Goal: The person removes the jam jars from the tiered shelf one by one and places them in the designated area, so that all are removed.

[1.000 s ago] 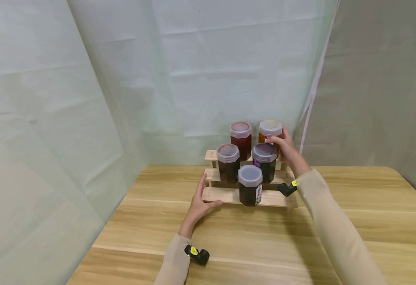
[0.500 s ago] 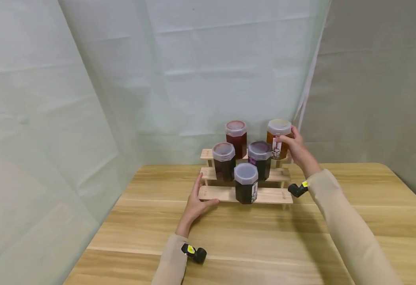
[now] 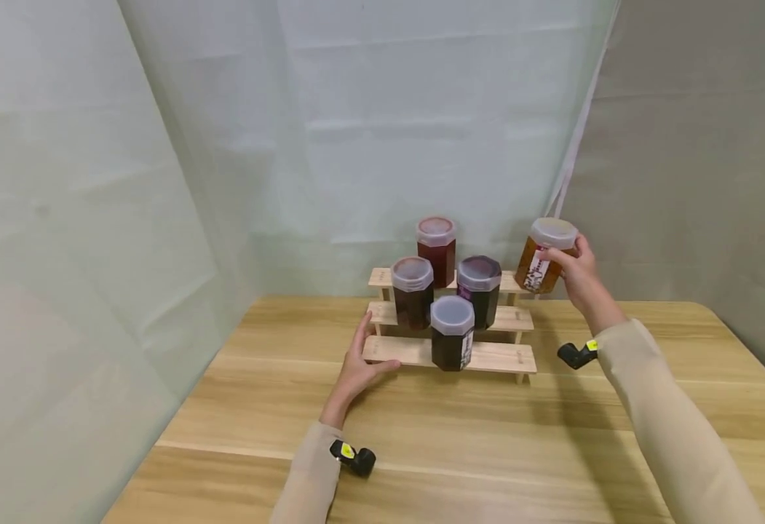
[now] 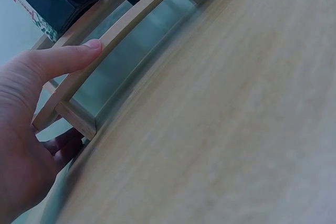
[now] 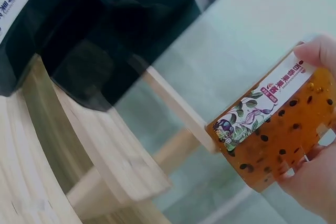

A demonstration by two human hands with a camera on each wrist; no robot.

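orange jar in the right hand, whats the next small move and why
Probably carry the orange jar further right and down toward the bare table: the right hand holds it tilted in the air, clear of the wooden rack, which the left hand steadies.

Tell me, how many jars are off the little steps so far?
One so far. The right hand holds the orange jar in the air, tilted, just off the right end of the rack. The left hand rests on the rack's bottom step. Four dark jars are left: one on top, two in the middle and one at the bottom.
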